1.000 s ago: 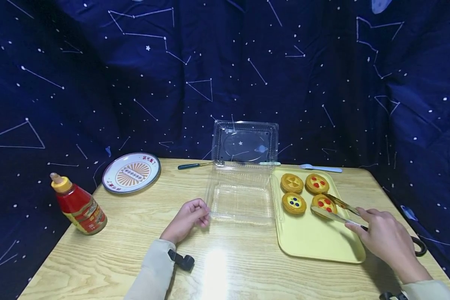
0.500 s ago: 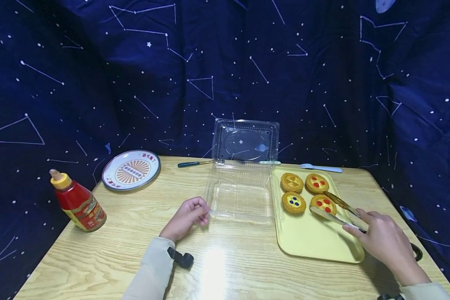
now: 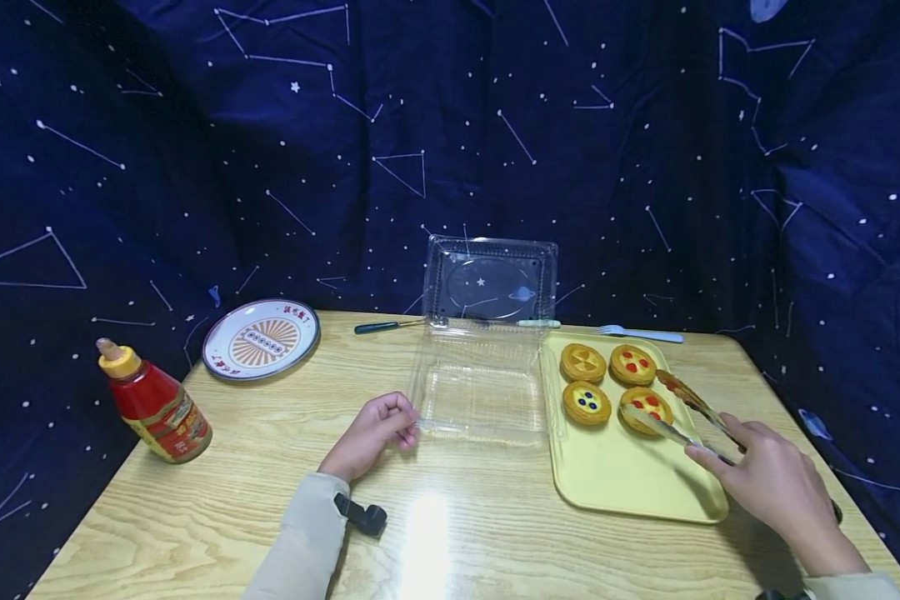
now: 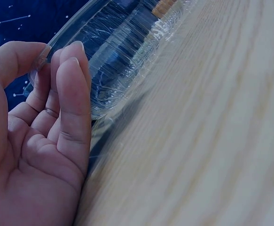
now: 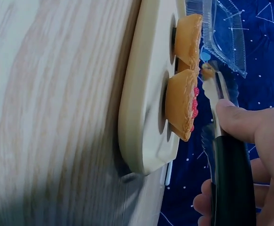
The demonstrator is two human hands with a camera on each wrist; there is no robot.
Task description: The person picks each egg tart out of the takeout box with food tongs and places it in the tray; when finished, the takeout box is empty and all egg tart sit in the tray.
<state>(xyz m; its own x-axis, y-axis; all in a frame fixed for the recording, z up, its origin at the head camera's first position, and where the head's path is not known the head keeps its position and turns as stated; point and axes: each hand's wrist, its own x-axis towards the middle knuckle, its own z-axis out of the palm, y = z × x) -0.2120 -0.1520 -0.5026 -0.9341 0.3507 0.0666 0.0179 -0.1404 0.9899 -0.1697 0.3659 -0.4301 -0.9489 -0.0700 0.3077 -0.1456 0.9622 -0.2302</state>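
Note:
My left hand (image 3: 375, 435) pinches the front left corner of a clear clamshell container (image 3: 483, 400), whose lid (image 3: 487, 283) stands raised at the back. In the left wrist view, thumb and fingers meet at its rim (image 4: 41, 62). With my right hand (image 3: 776, 483) I grip food tongs (image 3: 673, 433), their arms spread. One tip overlaps the left side of the front right red-dotted tart (image 3: 651, 402); the other lies beyond the tart's right edge. In the right wrist view, the tongs' black handle (image 5: 231, 181) crosses my palm, and the tips sit beside the tarts' topped faces.
A yellow tray (image 3: 630, 483) bears the tarts, including a blue-dotted one (image 3: 587, 404), a plain one (image 3: 583, 363) and another red-dotted one (image 3: 633, 365). Behind lie a blue fork (image 3: 645, 335) and a dark-handled utensil (image 3: 378, 327). A plate (image 3: 261, 339) and sauce bottle (image 3: 161, 408) stand left.
The tongs' arms have spread wider, the far arm shifting up and right away from the red-dotted tart. My left hand stays at the container's corner.

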